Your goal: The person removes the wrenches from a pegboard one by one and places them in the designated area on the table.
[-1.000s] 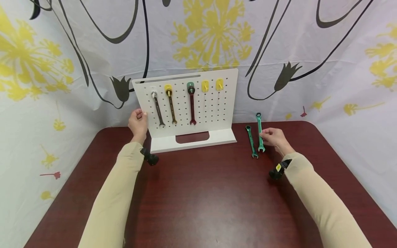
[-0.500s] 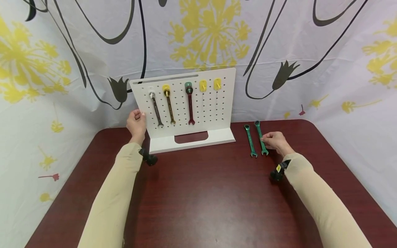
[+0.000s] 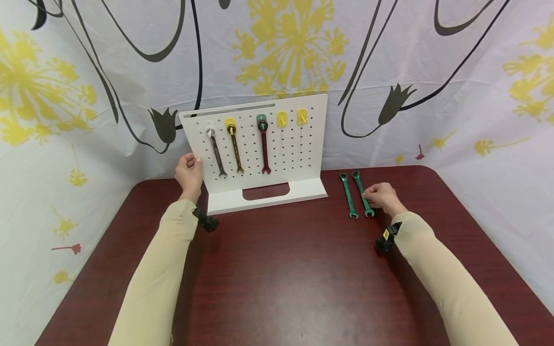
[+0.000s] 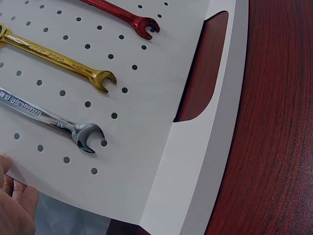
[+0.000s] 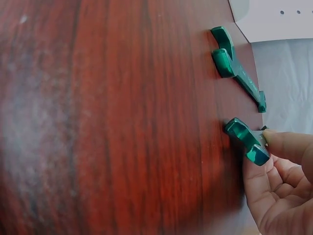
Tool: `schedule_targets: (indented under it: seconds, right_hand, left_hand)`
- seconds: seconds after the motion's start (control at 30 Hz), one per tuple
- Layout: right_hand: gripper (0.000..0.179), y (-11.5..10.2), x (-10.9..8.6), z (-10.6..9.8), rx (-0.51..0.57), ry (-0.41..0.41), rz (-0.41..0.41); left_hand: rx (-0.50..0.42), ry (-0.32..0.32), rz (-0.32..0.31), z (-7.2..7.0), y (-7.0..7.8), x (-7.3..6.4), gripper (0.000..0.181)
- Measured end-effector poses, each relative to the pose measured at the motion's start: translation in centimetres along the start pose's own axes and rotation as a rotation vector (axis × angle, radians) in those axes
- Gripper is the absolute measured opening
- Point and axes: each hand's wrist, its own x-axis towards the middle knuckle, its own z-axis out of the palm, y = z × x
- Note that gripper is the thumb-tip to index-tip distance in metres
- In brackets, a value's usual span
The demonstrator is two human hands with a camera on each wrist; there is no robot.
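White pegboard [image 3: 303, 144], standing on table [image 3: 285, 269]; left hand [image 3: 189, 173], grip pinching its left edge. Hung on it, left to right: silver wrench [image 4: 44, 116], gold wrench [image 4: 54, 57], red wrench [image 3: 265, 149]; then two yellow hooks [image 3: 302, 117]. Right of pegboard: inner green wrench [image 3: 348, 196], lying on table; outer green wrench [image 3: 359, 184], beside that, pinched in grip of right hand [image 3: 383, 196].

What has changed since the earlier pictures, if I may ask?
The right hand has brought the ring end of its pinched green metal wrench lower in the head view, slanting it nearly parallel to the other green metal wrench. Nothing was let go. That other wrench and the white perforated board, gripped by the left hand, stayed put.
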Motion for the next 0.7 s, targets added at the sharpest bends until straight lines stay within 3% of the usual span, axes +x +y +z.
schedule_targets:
  seconds: [0.7]
  right_hand:
    - [0.018, -0.35, -0.36, 0.18, -0.074, 0.066, 0.015]
  left_hand:
    - [-0.015, 0.005, -0.021, 0.06, 0.11, -0.13, 0.029]
